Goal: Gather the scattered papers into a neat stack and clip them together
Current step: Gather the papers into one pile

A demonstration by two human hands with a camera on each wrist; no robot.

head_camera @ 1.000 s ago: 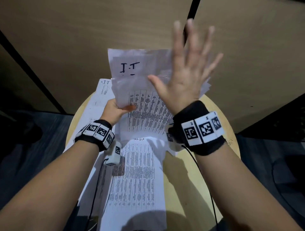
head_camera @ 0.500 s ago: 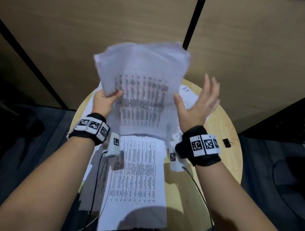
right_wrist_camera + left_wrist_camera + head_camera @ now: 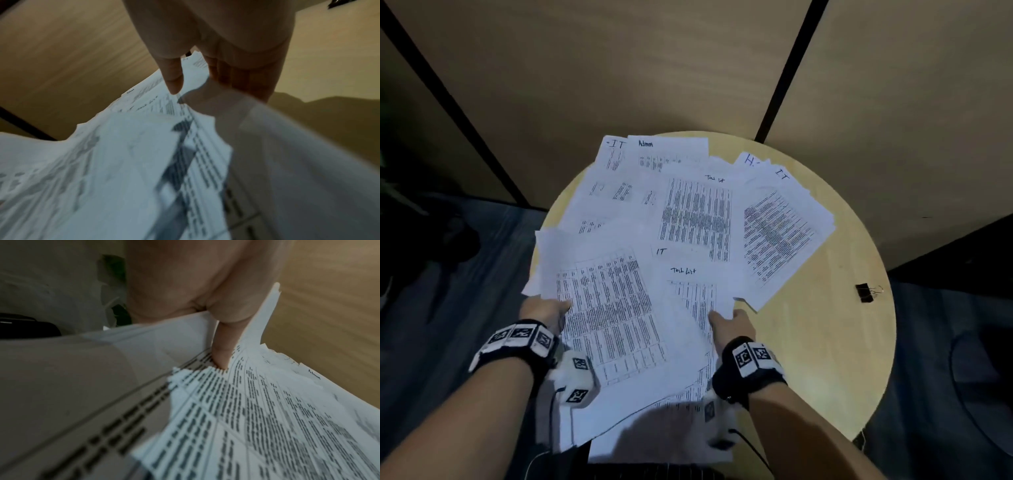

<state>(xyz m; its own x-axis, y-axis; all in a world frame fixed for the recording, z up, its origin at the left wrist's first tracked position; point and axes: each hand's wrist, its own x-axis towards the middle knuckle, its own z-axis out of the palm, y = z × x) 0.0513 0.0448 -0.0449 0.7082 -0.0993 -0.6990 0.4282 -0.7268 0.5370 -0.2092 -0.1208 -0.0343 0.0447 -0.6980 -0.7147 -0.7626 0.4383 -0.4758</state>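
White printed papers [image 3: 695,212] lie fanned and overlapping across a round wooden table [image 3: 825,342]. Nearest me is a loose bundle of sheets [image 3: 613,308], held low over the table. My left hand [image 3: 548,308] grips its left edge, with the thumb [image 3: 221,353] pressed on the top printed sheet [image 3: 267,418] and the fingers hidden underneath. My right hand [image 3: 729,320] pinches the right edge of the sheets [image 3: 123,154], with the thumb [image 3: 173,81] on top and the fingers [image 3: 236,78] below. A black binder clip [image 3: 866,293] lies alone near the table's right rim.
Tan wooden wall panels [image 3: 619,68] with dark vertical strips stand right behind the table. Dark floor [image 3: 448,274] surrounds it. Bare tabletop shows to the right of the papers, around the clip. Cables [image 3: 753,448] trail from my wrist cameras near the front edge.
The bundle that my left hand held upright in the air has come down low over the table. My right hand, open and raised before, now holds the sheets' right edge.
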